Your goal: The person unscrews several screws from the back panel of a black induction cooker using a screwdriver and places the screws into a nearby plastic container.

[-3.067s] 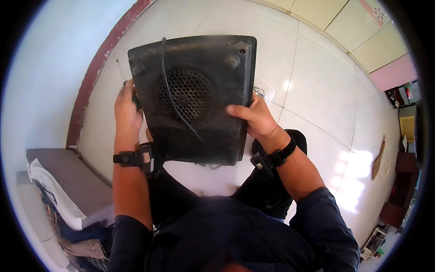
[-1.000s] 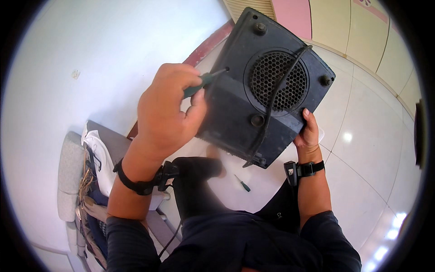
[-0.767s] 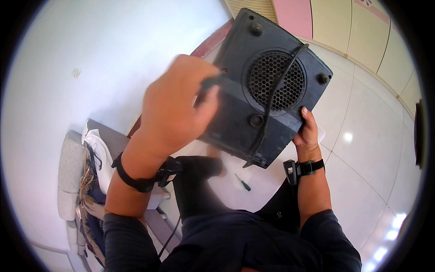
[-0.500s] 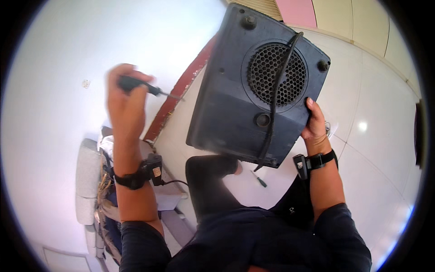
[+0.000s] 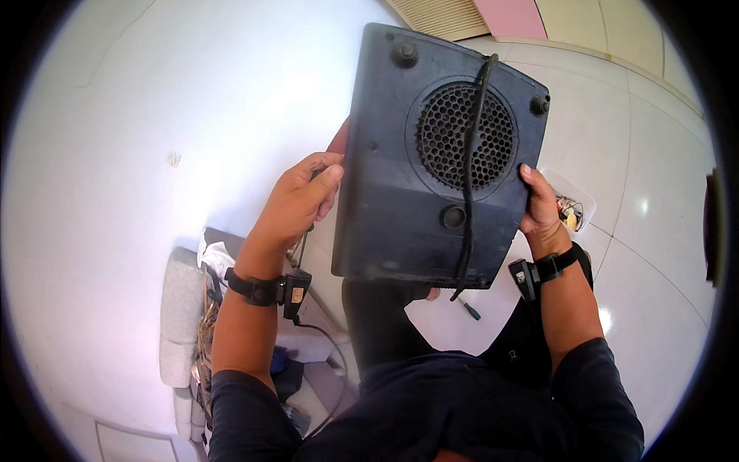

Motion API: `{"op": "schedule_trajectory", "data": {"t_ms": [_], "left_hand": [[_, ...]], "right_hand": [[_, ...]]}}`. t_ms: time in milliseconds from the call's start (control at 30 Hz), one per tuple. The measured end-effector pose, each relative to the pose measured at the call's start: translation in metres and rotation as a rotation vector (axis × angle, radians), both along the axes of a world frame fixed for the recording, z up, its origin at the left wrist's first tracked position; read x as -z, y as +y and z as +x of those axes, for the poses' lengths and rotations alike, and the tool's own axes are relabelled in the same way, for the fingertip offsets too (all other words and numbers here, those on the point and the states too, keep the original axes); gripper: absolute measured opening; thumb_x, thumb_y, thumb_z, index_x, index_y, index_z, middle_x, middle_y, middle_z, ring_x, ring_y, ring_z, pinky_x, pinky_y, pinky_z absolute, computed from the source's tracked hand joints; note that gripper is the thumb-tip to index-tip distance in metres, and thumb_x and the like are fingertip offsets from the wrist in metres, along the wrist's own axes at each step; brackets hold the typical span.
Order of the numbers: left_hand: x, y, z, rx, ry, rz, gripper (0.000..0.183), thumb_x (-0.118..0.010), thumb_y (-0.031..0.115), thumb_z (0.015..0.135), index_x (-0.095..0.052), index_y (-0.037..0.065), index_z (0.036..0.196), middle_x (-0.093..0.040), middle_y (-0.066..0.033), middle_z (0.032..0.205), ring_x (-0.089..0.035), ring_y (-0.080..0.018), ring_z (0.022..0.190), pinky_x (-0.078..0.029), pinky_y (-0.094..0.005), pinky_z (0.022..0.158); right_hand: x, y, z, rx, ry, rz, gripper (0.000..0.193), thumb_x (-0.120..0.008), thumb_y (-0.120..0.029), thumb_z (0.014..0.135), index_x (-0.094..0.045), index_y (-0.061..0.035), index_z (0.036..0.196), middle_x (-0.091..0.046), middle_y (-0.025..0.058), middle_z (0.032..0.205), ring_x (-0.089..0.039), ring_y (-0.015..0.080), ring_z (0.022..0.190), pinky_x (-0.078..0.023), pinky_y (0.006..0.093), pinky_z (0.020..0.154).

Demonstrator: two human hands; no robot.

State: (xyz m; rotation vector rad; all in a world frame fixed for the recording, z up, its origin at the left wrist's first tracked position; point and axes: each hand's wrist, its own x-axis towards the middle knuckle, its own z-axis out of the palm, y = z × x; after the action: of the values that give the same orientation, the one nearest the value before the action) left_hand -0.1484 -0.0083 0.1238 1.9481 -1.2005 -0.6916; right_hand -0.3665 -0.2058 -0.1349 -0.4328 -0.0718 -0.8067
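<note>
Left hand (image 5: 296, 202) grips the left edge of a black appliance (image 5: 431, 154), thumb on its dusty underside and fingers curled behind. A thin metal shaft (image 5: 301, 248) pokes down from under the palm, probably a screwdriver tucked in the same fist; the handle is hidden, so I cannot tell for sure. Right hand (image 5: 539, 206) clamps the opposite edge, thumb tip on the face, fingers out of sight behind.

Appliance is held up off the lap, underside toward the person, tilted slightly. Round honeycomb vent (image 5: 464, 137) sits in its upper right. Black power cord (image 5: 471, 165) runs loose down across the vent and hangs off the bottom edge. Rubber feet at the top corners.

Below the appliance: a small screwdriver (image 5: 469, 309) lies on the white tile floor (image 5: 654, 200). To the appliance's right, near the right hand, a clear plastic tray (image 5: 571, 206) with small parts rests on the floor. To its lower left, a grey cushioned seat (image 5: 181, 316) against the white wall.

Risks, as judged:
- Left grip is shared with the tool shaft, so hold on the casing may be weak; casing could slip and drop onto the knee or the tiles.
- Dusty surface lowers friction under both thumbs.
- Dangling cord could snag a wrist strap or knee when the appliance is turned.
- Shaft tip points toward the forearm side; a slip may jab.
</note>
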Motion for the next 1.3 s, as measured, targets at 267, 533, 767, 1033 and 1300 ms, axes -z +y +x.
{"op": "schedule_trajectory", "data": {"t_ms": [267, 533, 767, 1033, 1300], "left_hand": [[-0.005, -0.001, -0.003, 0.002, -0.005, -0.055, 0.027, -0.063, 0.022, 0.1, -0.062, -0.002, 0.113, -0.057, 0.0014, 0.074, -0.049, -0.0044, 0.058, -0.04, -0.019, 0.052], [-0.01, 0.001, -0.008, 0.003, -0.042, -0.069, 0.027, -0.065, 0.023, 0.099, -0.063, -0.002, 0.111, -0.057, 0.0019, 0.073, -0.049, -0.0038, 0.057, -0.04, -0.0187, 0.052], [-0.011, 0.003, -0.006, 0.029, -0.011, -0.08, 0.027, -0.066, 0.024, 0.098, -0.063, -0.001, 0.108, -0.057, 0.0022, 0.073, -0.049, -0.0039, 0.058, -0.039, -0.018, 0.053], [-0.011, 0.003, -0.005, 0.014, -0.007, -0.087, 0.026, -0.067, 0.023, 0.098, -0.063, -0.001, 0.107, -0.055, 0.003, 0.072, -0.048, -0.0039, 0.058, -0.039, -0.0184, 0.054], [-0.01, 0.002, -0.003, 0.01, 0.017, -0.075, 0.023, -0.068, 0.021, 0.097, -0.063, 0.001, 0.109, -0.054, 0.004, 0.073, -0.046, -0.003, 0.058, -0.036, -0.0185, 0.051]], "right_hand": [[0.001, -0.003, 0.0, -0.032, -0.021, 0.008, 0.049, -0.063, -0.027, 0.094, -0.057, 0.0068, 0.129, -0.068, 0.0179, 0.121, -0.069, 0.0286, 0.107, -0.055, 0.0418, 0.098], [0.002, -0.004, 0.004, -0.04, -0.036, 0.038, 0.048, -0.065, -0.027, 0.093, -0.058, 0.0061, 0.128, -0.069, 0.0184, 0.12, -0.069, 0.0288, 0.106, -0.055, 0.0425, 0.097], [0.003, -0.002, 0.009, -0.067, -0.03, 0.102, 0.046, -0.067, -0.026, 0.092, -0.059, 0.0029, 0.127, -0.069, 0.0168, 0.119, -0.069, 0.0294, 0.106, -0.055, 0.0445, 0.097], [0.009, -0.002, 0.013, -0.093, -0.049, 0.115, 0.044, -0.066, -0.026, 0.092, -0.061, 0.0017, 0.126, -0.07, 0.016, 0.118, -0.069, 0.0289, 0.105, -0.055, 0.0444, 0.097], [0.009, -0.002, 0.015, -0.092, -0.046, 0.114, 0.044, -0.066, -0.027, 0.092, -0.061, 0.0018, 0.125, -0.07, 0.0161, 0.118, -0.07, 0.0285, 0.104, -0.055, 0.0442, 0.097]]}}
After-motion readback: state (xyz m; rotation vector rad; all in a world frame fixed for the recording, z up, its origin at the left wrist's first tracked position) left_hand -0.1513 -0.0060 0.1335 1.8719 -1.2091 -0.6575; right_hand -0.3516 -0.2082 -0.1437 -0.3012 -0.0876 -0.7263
